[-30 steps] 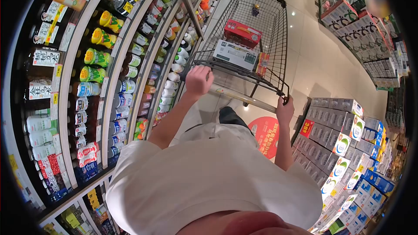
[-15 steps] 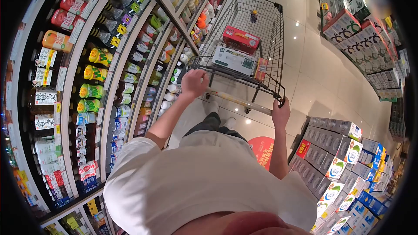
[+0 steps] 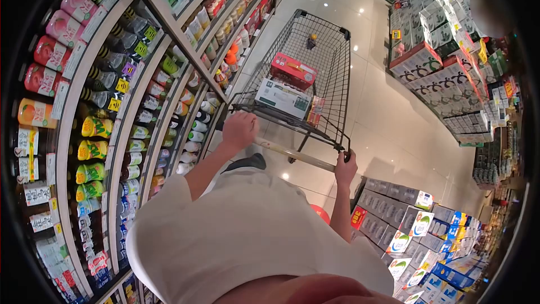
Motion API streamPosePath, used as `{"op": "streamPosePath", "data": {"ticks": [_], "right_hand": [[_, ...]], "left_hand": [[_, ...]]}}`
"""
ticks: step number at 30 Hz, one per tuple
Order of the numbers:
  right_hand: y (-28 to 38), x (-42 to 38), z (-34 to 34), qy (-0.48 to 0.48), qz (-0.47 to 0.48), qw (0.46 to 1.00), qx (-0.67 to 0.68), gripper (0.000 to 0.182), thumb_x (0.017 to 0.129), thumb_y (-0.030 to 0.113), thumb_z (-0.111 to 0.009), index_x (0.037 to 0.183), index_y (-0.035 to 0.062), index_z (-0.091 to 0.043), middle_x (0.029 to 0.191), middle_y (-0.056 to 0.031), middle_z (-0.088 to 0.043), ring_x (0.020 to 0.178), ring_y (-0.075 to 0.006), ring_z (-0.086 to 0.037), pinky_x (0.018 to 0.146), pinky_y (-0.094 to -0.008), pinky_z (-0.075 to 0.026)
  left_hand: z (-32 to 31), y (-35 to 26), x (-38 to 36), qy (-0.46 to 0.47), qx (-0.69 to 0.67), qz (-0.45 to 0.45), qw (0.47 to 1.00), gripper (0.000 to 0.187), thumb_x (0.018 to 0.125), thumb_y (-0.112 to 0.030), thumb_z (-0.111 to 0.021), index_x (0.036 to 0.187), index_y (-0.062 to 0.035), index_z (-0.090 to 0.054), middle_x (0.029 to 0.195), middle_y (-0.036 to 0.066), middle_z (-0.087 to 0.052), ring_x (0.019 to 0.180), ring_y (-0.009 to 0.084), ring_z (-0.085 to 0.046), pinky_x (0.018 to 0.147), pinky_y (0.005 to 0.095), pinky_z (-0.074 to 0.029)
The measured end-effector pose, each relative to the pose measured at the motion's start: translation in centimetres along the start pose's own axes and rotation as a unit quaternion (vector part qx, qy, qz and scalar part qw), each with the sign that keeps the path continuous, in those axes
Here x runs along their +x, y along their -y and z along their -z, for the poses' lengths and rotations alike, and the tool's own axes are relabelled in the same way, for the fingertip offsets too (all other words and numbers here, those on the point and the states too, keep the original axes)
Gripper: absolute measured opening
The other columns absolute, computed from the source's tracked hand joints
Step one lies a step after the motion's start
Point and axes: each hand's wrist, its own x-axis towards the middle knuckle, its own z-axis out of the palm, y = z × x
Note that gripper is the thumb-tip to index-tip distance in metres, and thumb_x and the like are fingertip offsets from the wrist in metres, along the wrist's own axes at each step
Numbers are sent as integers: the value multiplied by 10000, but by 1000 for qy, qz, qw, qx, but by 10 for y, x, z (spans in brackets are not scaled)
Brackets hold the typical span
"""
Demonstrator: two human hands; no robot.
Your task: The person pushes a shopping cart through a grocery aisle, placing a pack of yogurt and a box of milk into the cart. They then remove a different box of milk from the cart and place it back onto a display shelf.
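Both of my hands are on a wire shopping cart (image 3: 344,79) in front of me. At the left end of its pale handle bar (image 3: 297,155), my left hand (image 3: 241,129) is closed in a fist around the bar. My right hand (image 3: 345,168) wraps the bar's right end, beside the dark corner of the frame. Inside the basket lie a red box (image 3: 293,72), a white and green carton (image 3: 282,99) and a small red and yellow pack (image 3: 315,111). A tiny dark figure with a yellow top (image 3: 311,40) shows near the basket's far part.
Close on my left runs a tall drinks shelf (image 3: 121,135) full of bottles. Stacked milk cartons (image 3: 394,214) stand at my lower right, and another carton display (image 3: 444,90) is further ahead on the right. Between them stretches a shiny tiled floor (image 3: 371,112).
The shelves and carton stacks have shifted left in view, and the cart appears lower and further left. Both hands stay on the bar. My left fingers look more tightly curled.
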Motion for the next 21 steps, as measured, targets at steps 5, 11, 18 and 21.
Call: {"op": "streamPosePath", "data": {"ticks": [5, 11, 18, 21], "right_hand": [[11, 63, -7, -14, 7, 1000, 5, 414, 990, 213, -649, 1321, -36, -635, 962, -118, -752, 827, -208, -746, 774, -352, -575], [12, 126, -17, -17, 4, 1000, -8, 408, 994, 214, -641, 1318, -34, -636, 949, -112, -744, 826, -208, -752, 780, -350, -582], [25, 208, -24, -27, -4, 1000, 3, 417, 989, 240, -645, 1314, -20, -649, 918, -121, -762, 784, -210, -726, 770, -363, -568], [33, 248, -25, -35, 8, 999, 11, 420, 990, 246, -648, 1319, -15, -651, 899, -113, -760, 764, -199, -715, 756, -354, -563]], "left_hand": [[-20, 0, 53, 28, -34, -14, 999, 77, 854, -178, -710, 896, -115, -696, 878, 40, -686, 863, 265, -656, 757, 410, -549], [-49, 8, 112, 31, -38, -28, 998, 109, 881, -191, -694, 962, -119, -714, 881, 44, -686, 881, 277, -657, 776, 416, -547], [-87, 4, 190, 29, -43, -29, 998, 102, 887, -198, -691, 952, -122, -710, 889, 42, -693, 892, 268, -659, 787, 418, -553], [-101, 0, 224, 31, -25, -24, 999, 97, 889, -197, -687, 947, -121, -709, 887, 43, -692, 891, 267, -661, 785, 414, -555]]}}
